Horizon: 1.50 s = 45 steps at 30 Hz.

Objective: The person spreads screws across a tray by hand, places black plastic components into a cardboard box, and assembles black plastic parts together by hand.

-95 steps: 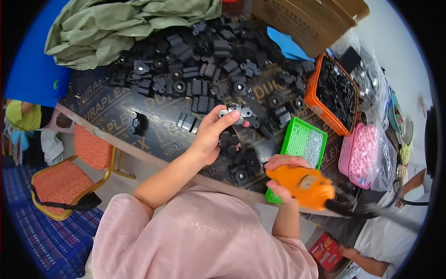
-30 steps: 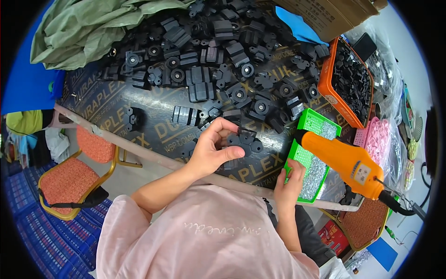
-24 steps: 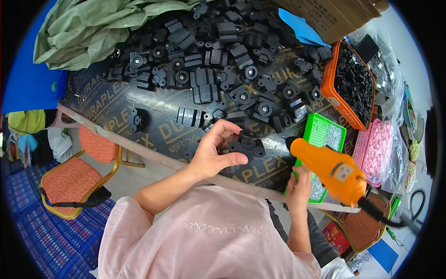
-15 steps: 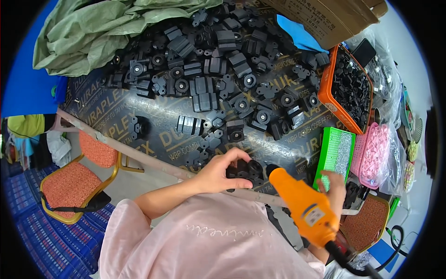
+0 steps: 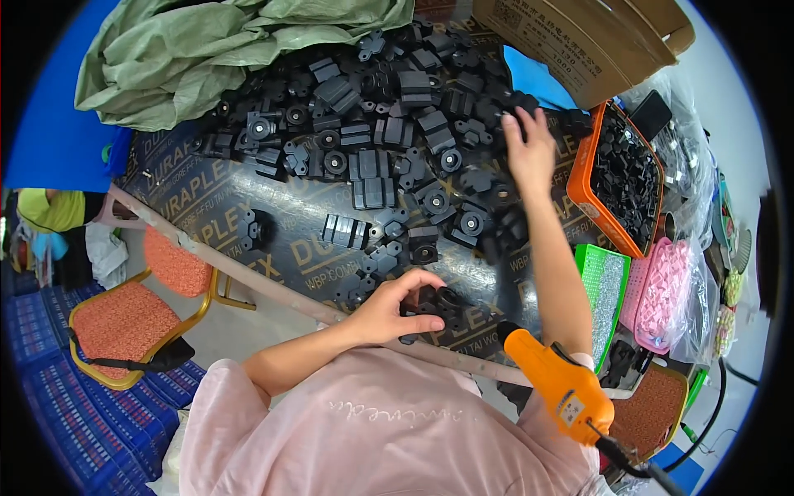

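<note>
My left hand [image 5: 399, 309] rests at the table's near edge, its thumb and fingers closed around a small black plastic housing [image 5: 445, 316] with a round opening. My right hand [image 5: 531, 153] is stretched far out over the pile at the back right. Its fingers are apart, and the tips are at a dark black part [image 5: 521, 102]; a firm grip on it does not show. An orange corded power tool [image 5: 556, 382], shaped like an electric screwdriver, is in front of my right upper arm, its black tip towards the table. Neither hand is on it.
Many black plastic housings [image 5: 372, 178] lie across the dark printed table [image 5: 306, 269]. At the right are an orange tray [image 5: 583, 178] of small black pieces, a green basket [image 5: 610, 318] and a pink basket [image 5: 633, 298]. A cardboard box [image 5: 571, 50] and green sacking [image 5: 190, 66] lie behind.
My right hand has moved from beside the power tool and green basket, up and away to the back of the pile. The left hand still holds the black housing.
</note>
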Each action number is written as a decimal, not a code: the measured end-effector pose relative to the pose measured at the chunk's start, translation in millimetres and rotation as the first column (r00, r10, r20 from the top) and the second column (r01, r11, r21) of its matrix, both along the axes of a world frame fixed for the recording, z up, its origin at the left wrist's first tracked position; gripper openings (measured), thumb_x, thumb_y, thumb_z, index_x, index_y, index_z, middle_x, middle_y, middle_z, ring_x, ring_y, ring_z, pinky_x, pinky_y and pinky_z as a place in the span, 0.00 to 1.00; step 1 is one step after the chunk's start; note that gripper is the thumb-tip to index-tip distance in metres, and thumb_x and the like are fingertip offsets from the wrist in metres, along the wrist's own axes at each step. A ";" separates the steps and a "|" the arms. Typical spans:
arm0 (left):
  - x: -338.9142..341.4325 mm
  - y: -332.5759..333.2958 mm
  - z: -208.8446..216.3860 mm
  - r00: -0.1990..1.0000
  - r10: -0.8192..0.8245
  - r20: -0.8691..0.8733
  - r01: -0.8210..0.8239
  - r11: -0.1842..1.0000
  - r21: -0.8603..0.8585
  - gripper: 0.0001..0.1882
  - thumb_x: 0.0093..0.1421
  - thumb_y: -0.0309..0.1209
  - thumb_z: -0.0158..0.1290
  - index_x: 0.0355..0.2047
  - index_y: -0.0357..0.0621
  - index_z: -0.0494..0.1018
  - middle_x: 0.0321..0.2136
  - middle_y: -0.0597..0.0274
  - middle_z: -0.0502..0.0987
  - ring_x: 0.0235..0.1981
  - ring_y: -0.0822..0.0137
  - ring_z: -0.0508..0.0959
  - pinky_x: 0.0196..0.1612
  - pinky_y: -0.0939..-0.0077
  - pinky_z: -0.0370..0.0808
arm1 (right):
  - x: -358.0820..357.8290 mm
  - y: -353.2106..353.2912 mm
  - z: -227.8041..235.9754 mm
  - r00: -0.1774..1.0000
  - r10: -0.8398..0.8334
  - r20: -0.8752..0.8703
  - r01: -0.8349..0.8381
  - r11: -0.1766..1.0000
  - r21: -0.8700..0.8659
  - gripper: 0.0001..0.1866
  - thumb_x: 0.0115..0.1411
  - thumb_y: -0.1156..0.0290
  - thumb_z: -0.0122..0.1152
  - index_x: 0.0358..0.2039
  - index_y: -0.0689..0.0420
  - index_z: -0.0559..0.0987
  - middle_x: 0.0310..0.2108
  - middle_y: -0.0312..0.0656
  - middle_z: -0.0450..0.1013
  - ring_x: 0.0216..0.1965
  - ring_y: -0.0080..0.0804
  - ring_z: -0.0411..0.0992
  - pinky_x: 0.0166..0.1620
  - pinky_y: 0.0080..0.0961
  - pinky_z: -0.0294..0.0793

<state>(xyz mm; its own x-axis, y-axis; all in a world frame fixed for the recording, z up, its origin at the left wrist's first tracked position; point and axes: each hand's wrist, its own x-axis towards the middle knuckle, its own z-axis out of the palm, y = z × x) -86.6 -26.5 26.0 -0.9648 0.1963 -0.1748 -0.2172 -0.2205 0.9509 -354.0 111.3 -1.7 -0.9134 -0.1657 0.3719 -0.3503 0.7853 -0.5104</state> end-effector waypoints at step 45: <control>-14.3 -3.8 -3.0 0.988 0.135 0.079 -0.150 0.961 0.233 0.20 0.55 0.28 0.53 0.47 0.41 0.62 0.41 0.65 0.69 0.40 0.74 0.70 0.43 0.81 0.68 | 90.6 64.2 63.5 0.972 0.098 -0.212 -0.068 0.987 0.145 0.14 0.52 0.74 0.57 0.40 0.62 0.74 0.41 0.47 0.69 0.38 0.37 0.69 0.40 0.26 0.70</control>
